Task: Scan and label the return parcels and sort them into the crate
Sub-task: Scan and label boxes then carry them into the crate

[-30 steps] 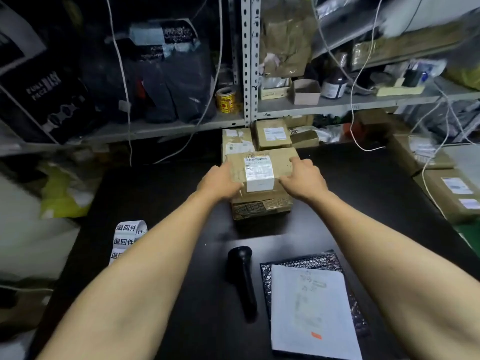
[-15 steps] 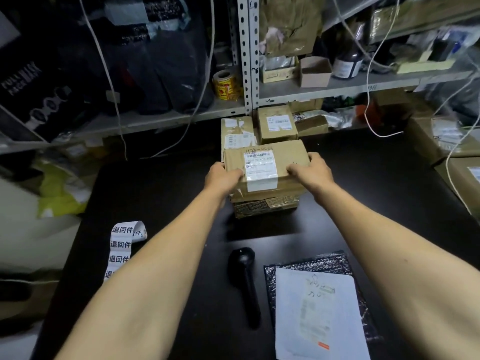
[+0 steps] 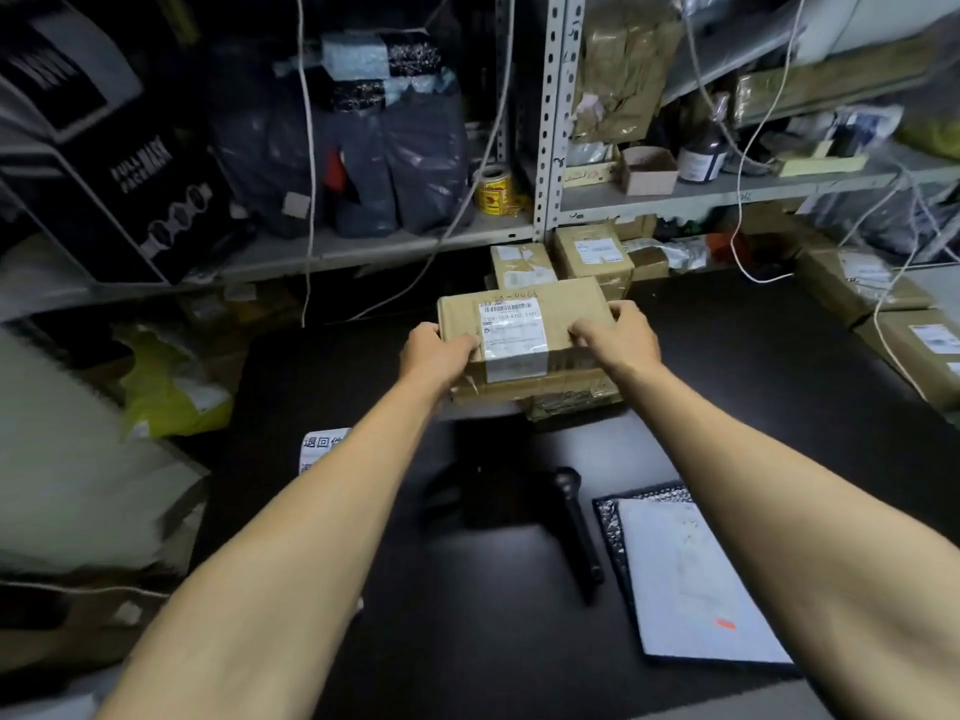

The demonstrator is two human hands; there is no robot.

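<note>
A brown cardboard parcel point(image 3: 524, 324) with a white shipping label on top is held above the black table point(image 3: 363, 366). My left hand point(image 3: 436, 356) grips its left end and my right hand point(image 3: 618, 332) grips its right end. It hangs just over another taped brown parcel point(image 3: 566, 400) that rests on the table. A black handheld scanner point(image 3: 576, 527) lies nearer to me, right of centre. Partly hidden behind my left forearm, a strip of white return labels point(image 3: 322, 444) lies on the table. No crate is in view.
A black bubble mailer with a white sheet point(image 3: 691, 579) lies at the near right. More brown parcels point(image 3: 592, 252) sit at the table's back under the metal shelf point(image 3: 727, 192). Larger boxes point(image 3: 919, 350) stand at the right edge. White cables point(image 3: 753, 252) hang down.
Both hands have lifted the top parcel off the lower one and drawn it slightly toward me and left. The camera view has shifted, so the scanner and mailer appear further right.
</note>
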